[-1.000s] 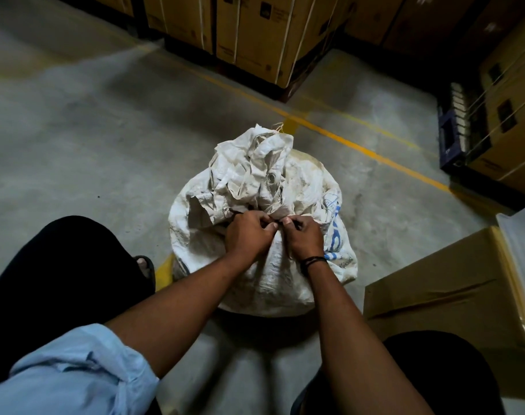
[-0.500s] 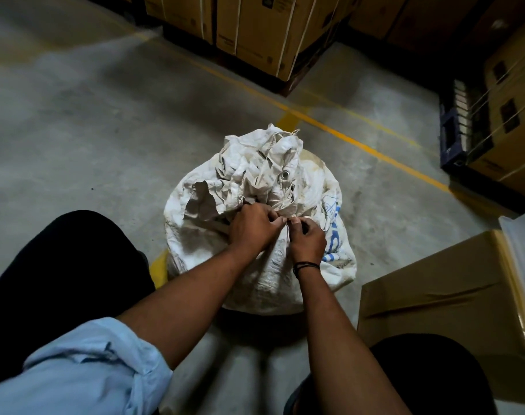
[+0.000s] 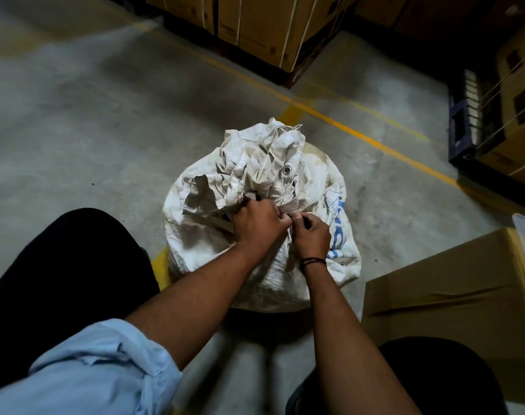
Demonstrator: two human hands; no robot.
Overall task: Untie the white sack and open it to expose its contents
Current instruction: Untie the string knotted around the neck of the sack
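A full white woven sack (image 3: 321, 175) with blue print stands on the concrete floor between my knees. Its bunched neck (image 3: 264, 163) rises crumpled above a tie, with a metal eyelet on the fabric. My left hand (image 3: 256, 223) and my right hand (image 3: 310, 233) meet at the near side of the neck, fingertips pinched together on the tie at the knot. The knot itself is hidden under my fingers. The sack's mouth is closed and nothing inside shows.
A brown cardboard box (image 3: 453, 298) lies at my right, close to the sack. Strapped cartons on pallets (image 3: 270, 28) stand behind, and more cartons (image 3: 516, 115) at the far right. Yellow floor lines (image 3: 360, 133) cross the concrete. My dark-trousered knees flank the sack.
My hands have stayed at the knot, fingers shifting slightly. The crumpled neck of the sack has leaned a little further away from me.
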